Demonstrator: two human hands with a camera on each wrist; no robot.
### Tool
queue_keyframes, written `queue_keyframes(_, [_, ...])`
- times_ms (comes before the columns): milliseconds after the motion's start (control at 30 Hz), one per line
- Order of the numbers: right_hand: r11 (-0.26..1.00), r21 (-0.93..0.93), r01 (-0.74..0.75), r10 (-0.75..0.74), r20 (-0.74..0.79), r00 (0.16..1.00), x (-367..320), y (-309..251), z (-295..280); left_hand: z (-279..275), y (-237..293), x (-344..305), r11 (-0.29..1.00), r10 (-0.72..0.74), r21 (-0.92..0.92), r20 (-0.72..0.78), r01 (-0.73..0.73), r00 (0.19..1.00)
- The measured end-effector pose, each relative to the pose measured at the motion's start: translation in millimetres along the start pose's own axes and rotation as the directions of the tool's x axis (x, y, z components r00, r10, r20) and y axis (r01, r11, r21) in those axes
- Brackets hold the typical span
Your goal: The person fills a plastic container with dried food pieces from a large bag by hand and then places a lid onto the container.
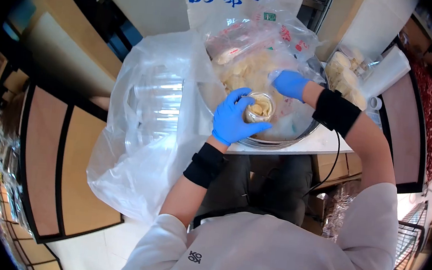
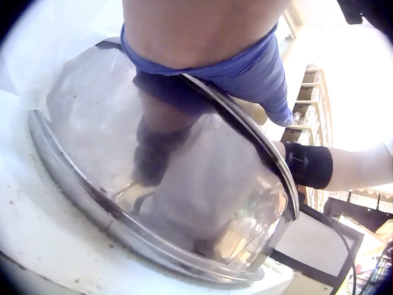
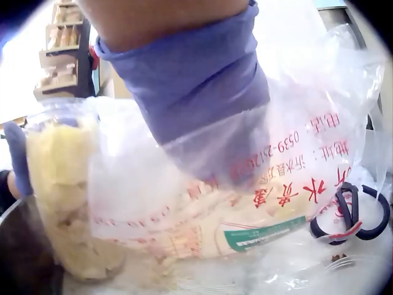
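My left hand [image 1: 233, 117], in a blue glove, grips a clear jar [image 1: 260, 109] from its left side, thumb and fingers round it. Pale yellow slices fill the jar close to its mouth, and its full height shows in the right wrist view. The gloved right hand [image 1: 289, 85] reaches into a clear plastic bag [image 3: 202, 215] with red print, just right of the jar. Its fingertips are hidden among the plastic and the pale slices [image 1: 237, 77]. Jar and bag are over a wide shiny metal basin [image 2: 92, 110] on a white table.
Scissors with dark handles [image 3: 368, 230] lie by the printed bag. To the left, a big translucent bag [image 1: 114, 167] holds several clear containers [image 1: 159, 98]. Filled packs [image 1: 346, 77] and a white roll [image 1: 391, 68] sit at the right. A lettered white panel [image 1: 156, 4] stands behind.
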State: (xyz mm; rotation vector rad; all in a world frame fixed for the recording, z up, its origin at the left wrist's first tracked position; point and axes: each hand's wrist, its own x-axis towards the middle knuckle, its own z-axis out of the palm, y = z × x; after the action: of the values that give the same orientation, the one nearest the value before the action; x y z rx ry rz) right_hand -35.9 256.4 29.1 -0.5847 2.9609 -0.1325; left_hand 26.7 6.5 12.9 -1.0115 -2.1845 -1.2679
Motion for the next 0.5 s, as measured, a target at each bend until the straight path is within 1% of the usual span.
queue_keyframes(33, [0.995, -0.093, -0.03, 0.037, 0.069, 0.997, -14.0, -11.8, -22.5, -0.5, -0.1, 0.3, 1.0, -0.023, -0.009, -0.015, 0.023, 1.0])
queue_keyframes(67, [0.994, -0.035, -0.102, 0.105, 0.102, 0.989, -29.7, -35.4, -51.3, -1.1, -0.2, 1.1, 1.0, 0.005, -0.007, -0.005, -0.005, 1.0])
queue_keyframes(100, [0.995, -0.049, -0.09, 0.096, 0.127, 0.987, -40.5, -43.9, -66.1, -1.6, -0.8, 1.4, 0.999, 0.032, -0.007, 0.005, -0.032, 0.999])
queue_keyframes(133, [0.994, -0.068, -0.081, 0.086, 0.079, 0.993, -48.3, -48.5, -77.6, -2.0, -2.4, 1.1, 0.998, 0.058, -0.002, -0.013, -0.058, 0.998])
queue_keyframes(167, [0.994, -0.086, -0.071, 0.073, 0.028, 0.997, -54.0, -52.5, -88.4, -1.9, -4.0, 2.4, 0.999, 0.037, -0.009, -0.033, -0.037, 0.999])
queue_keyframes(200, [0.993, -0.1, -0.06, 0.065, 0.048, 0.997, -60.4, -58.7, -99.6, -1.8, -5.5, 3.4, 0.998, 0.056, -0.02, -0.039, -0.057, 0.998])
queue_keyframes(233, [0.997, -0.002, -0.076, 0.076, -0.046, 0.996, -67.3, -64.8, -109.1, -1.5, -5.0, 2.5, 0.997, 0.075, -0.032, -0.043, -0.076, 0.996])
queue_keyframes(267, [0.992, 0.1, -0.082, 0.096, -0.143, 0.985, -70.9, -67.9, -113.0, -2.0, -3.5, 2.3, 0.997, 0.06, -0.038, -0.057, -0.062, 0.997])
queue_keyframes(300, [0.993, 0.091, -0.079, 0.091, -0.133, 0.987, -71.4, -70.3, -112.2, -3.3, -1.9, 3.2, 0.997, 0.073, -0.036, -0.038, -0.075, 0.997])
queue_keyframes(367, [0.968, 0.252, 0.014, 0.008, -0.088, 0.996, -71.9, -75.1, -109.8, -4.0, 0.5, 1.5, 0.996, 0.083, -0.041, -0.02, -0.084, 0.996])
queue_keyframes(400, [0.968, 0.25, 0.012, 0.009, -0.083, 0.996, -70.9, -72.3, -104.9, -4.8, 0.8, 1.1, 0.998, 0.057, -0.036, 0.024, -0.057, 0.998])
queue_keyframes(433, [0.992, 0.122, 0.018, -0.002, -0.131, 0.991, -68.7, -67.2, -94.5, -5.4, 0.4, 2.1, 0.999, 0.037, -0.029, 0.069, -0.035, 0.997])
queue_keyframes(467, [1.0, -0.007, 0.018, -0.019, -0.175, 0.984, -67.1, -62.4, -84.0, -5.9, 0.5, 2.6, 0.999, 0.037, -0.032, 0.069, -0.035, 0.997])
queue_keyframes(500, [1.0, -0.005, 0.014, -0.014, -0.169, 0.985, -67.6, -53.7, -75.0, -6.0, 1.2, 2.0, 0.999, 0.008, -0.043, 0.082, -0.004, 0.997])
